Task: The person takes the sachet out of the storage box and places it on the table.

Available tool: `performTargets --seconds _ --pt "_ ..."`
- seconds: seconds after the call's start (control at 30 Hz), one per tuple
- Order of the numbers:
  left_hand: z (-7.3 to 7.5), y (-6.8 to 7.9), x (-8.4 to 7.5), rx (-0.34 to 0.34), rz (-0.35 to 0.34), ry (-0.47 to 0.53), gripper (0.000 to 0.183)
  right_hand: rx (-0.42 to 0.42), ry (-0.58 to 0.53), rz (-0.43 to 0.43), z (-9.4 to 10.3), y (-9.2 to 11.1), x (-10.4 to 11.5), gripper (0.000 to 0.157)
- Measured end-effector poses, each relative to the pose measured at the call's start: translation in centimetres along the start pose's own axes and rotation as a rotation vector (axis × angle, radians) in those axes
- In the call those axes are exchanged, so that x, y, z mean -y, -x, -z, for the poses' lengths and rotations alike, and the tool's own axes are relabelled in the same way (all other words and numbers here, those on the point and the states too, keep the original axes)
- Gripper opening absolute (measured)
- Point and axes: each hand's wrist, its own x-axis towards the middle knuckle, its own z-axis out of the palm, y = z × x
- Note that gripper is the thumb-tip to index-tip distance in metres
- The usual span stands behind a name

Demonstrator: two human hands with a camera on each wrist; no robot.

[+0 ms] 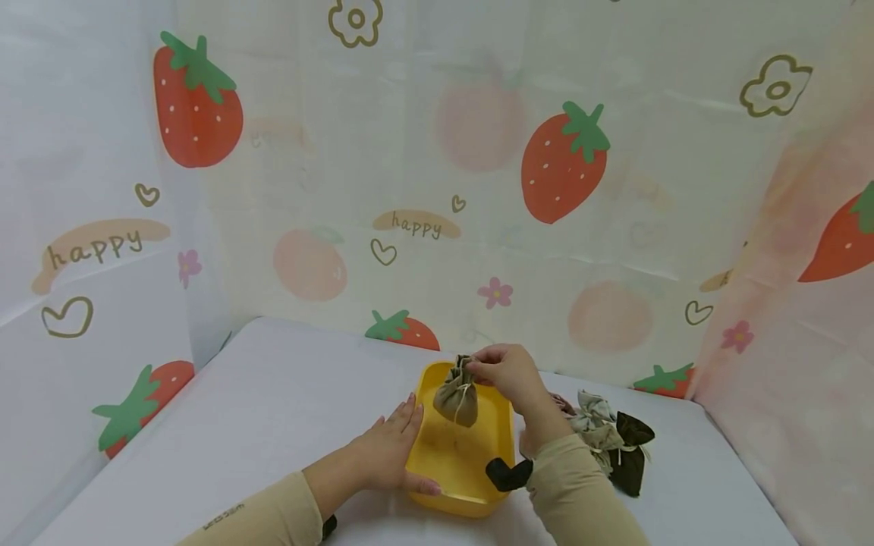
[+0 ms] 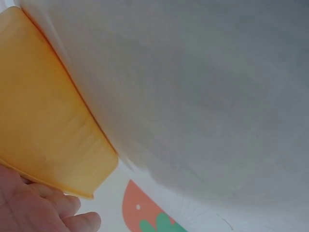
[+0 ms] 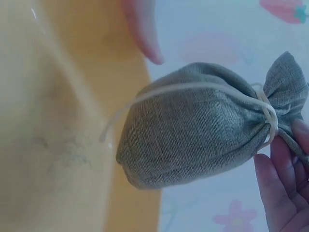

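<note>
My right hand (image 1: pixel 508 371) pinches a small drawstring pouch (image 1: pixel 457 398) by its gathered neck, so that it hangs over the yellow tray (image 1: pixel 460 504). In the right wrist view the pouch (image 3: pixel 193 128) is grey-brown woven cloth, rounded and full, with a pale cord tied round its neck and one loose end trailing. My left hand (image 1: pixel 389 451) rests along the tray's left side, fingers straight and thumb at the near rim. The left wrist view has the tray's outer wall (image 2: pixel 48 106) above the fingers (image 2: pixel 63 205) at its rim.
Right of the tray, partly behind my right forearm, several more drawstring pouches (image 1: pixel 597 436) lie in a heap, in white, beige, dark brown and reddish tones. A white cloth covers the table (image 1: pixel 287 394). Printed strawberry sheets (image 1: pixel 410 152) stand round the back and sides.
</note>
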Motion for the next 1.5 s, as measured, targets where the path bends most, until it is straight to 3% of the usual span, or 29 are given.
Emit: performTargets --seconds 0.37,0.8,1.5 --pt "-0.4 -0.1 0.2 -0.016 -0.002 -0.010 0.122 -0.033 0.070 0.053 2.1 0.7 1.0 0.015" --pt "-0.6 -0.4 0.2 -0.020 -0.003 -0.007 0.123 -0.032 0.115 0.132 6.5 2.4 1.3 0.022" --pt "-0.3 -0.1 -0.1 -0.008 0.014 0.006 0.124 -0.099 0.150 0.114 11.6 6.2 0.1 0.029"
